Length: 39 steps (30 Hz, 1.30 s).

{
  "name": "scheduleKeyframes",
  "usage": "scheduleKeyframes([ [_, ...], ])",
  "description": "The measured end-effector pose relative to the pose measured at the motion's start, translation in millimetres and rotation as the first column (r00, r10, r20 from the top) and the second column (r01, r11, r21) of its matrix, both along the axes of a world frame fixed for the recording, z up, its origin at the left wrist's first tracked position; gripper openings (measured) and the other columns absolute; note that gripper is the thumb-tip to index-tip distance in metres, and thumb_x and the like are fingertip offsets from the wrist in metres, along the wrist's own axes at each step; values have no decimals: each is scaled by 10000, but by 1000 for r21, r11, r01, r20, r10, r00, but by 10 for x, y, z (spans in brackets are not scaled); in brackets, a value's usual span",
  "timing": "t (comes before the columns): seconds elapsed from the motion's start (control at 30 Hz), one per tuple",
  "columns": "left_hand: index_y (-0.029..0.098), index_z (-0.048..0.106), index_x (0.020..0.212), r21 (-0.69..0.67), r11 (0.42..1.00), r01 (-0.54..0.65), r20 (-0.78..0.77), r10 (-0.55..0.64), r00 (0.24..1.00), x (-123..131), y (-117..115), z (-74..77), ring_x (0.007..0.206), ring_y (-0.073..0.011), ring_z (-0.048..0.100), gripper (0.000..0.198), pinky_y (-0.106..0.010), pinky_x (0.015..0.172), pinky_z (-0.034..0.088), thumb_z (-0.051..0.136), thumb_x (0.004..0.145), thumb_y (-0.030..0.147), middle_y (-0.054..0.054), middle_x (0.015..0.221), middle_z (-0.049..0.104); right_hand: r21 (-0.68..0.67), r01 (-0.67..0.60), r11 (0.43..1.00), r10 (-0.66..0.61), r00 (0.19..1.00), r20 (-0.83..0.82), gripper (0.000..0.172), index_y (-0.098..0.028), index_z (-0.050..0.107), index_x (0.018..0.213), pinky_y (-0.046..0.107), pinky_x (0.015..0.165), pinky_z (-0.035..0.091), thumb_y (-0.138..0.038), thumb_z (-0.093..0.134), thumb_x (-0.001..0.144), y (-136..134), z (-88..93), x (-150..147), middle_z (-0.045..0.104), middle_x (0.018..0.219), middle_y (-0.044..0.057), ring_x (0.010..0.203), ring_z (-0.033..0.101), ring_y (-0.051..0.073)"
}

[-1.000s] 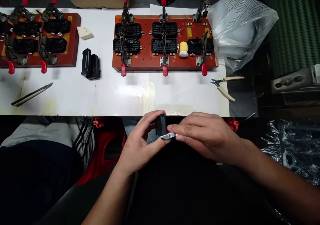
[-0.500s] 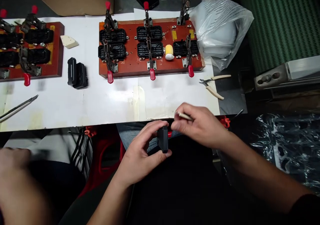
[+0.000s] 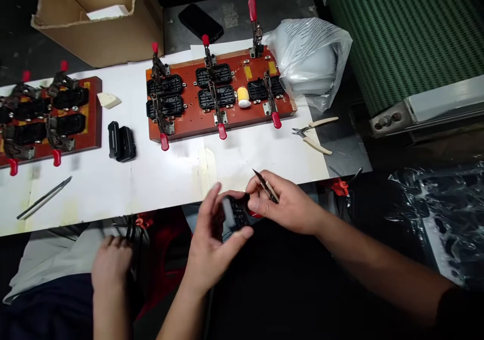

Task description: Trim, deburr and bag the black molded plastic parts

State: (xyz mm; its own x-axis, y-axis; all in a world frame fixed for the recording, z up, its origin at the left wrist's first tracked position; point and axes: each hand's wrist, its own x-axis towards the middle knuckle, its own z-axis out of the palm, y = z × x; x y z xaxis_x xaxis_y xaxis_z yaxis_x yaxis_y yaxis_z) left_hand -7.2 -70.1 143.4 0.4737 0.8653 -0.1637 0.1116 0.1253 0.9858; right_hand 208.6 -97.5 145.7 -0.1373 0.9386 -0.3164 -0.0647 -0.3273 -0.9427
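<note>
A black plastic part is being held just off the near edge of the tabletop, between the partly spread fingers and thumb of the left hand. To its right, a slim pointed tool is being gripped in the closely curled fingers of the right hand.

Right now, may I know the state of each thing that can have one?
Black part: in the left hand, blurred
Knife: in the right hand, tip exposed
Pliers: handles spread
Rear right clamp: handle upright
Phone: lying flat, dark
Plastic bag: bulging
Cardboard box: open-topped
</note>
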Motion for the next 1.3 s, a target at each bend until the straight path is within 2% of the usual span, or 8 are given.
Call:
scheduleKeyframes([
  [0.1, 359, 420, 1506, -288, 937, -195, 143, 244, 959, 91, 31, -17, 1077, -234, 727, 560, -435, 954, 619, 624, 1007, 510, -88, 1260, 684, 179, -98, 979, 83, 993, 85, 449, -230, 646, 1176, 219, 664, 474, -466, 839, 847, -67, -79, -64, 623, 1160, 40, 779, 537, 100],
  [0.2, 282, 472, 1436, -412, 887, -209, 70, 260, 963, 100, 66, -32, 1032, -260, 742, 542, -456, 839, 651, 433, 1039, 648, -162, 1396, 621, 344, -34, 938, -53, 969, 240, 231, -204, 689, 1093, 247, 697, 469, -368, 744, 940, -99, -168, -101, 645, 1060, 48, 808, 556, 125],
  [0.3, 331, 363, 1586, 24, 991, -134, -209, 136, 968, 51, 73, -41, 1410, -344, 537, 720, -531, 1064, 562, 660, 968, 551, -150, 1659, 374, 172, 128, 977, -174, 941, 290, 214, -190, 672, 970, 247, 608, 396, -401, 709, 958, -99, -167, -104, 540, 717, -44, 607, 433, 95],
  [0.37, 365, 324, 1625, 352, 931, 100, -403, 55, 914, 33, 74, -36, 1535, -350, 375, 884, -560, 1222, 411, 808, 885, 366, -104, 1665, 385, -11, 133, 991, -128, 968, 215, 253, -189, 665, 958, 237, 578, 382, -435, 718, 943, -95, -119, -88, 504, 654, -65, 580, 426, 92],
  [0.43, 362, 385, 1602, 440, 857, 267, -475, -30, 880, 41, 85, -17, 1495, -327, 438, 819, -544, 1244, 386, 784, 895, 256, -88, 1574, 510, -76, 60, 995, -52, 993, 104, 298, -185, 677, 998, 232, 578, 403, -472, 725, 935, -100, -58, -52, 559, 687, -55, 595, 476, 97],
  [0.63, 366, 521, 1492, 79, 988, 135, -267, -110, 958, 80, 141, 121, 1370, -274, 582, 608, -446, 1169, 503, 732, 940, 221, -54, 1521, 553, 293, -127, 948, 65, 975, 211, 408, -227, 569, 1475, 314, 988, 511, -379, 460, 1113, -159, 63, 164, 688, 1261, 73, 1126, 647, 173],
  [0.8, 378, 573, 1437, -50, 994, 100, -160, -107, 981, 95, 126, 194, 1325, -262, 612, 572, -397, 1141, 523, 769, 922, 225, -37, 1499, 567, 574, -230, 786, -33, 911, 411, 353, -139, 649, 1386, 306, 883, 535, -238, 598, 1051, -172, 88, 230, 754, 1094, 84, 960, 681, 168],
  [1.3, 365, 572, 1452, -37, 989, 146, -163, -150, 975, 54, 72, 127, 1360, -268, 585, 592, -422, 1174, 496, 768, 920, 194, -52, 1490, 576, 543, -306, 782, -9, 866, 501, 300, -152, 700, 1306, 335, 870, 538, -277, 573, 1064, -182, 45, 223, 774, 1026, 68, 913, 702, 180],
])
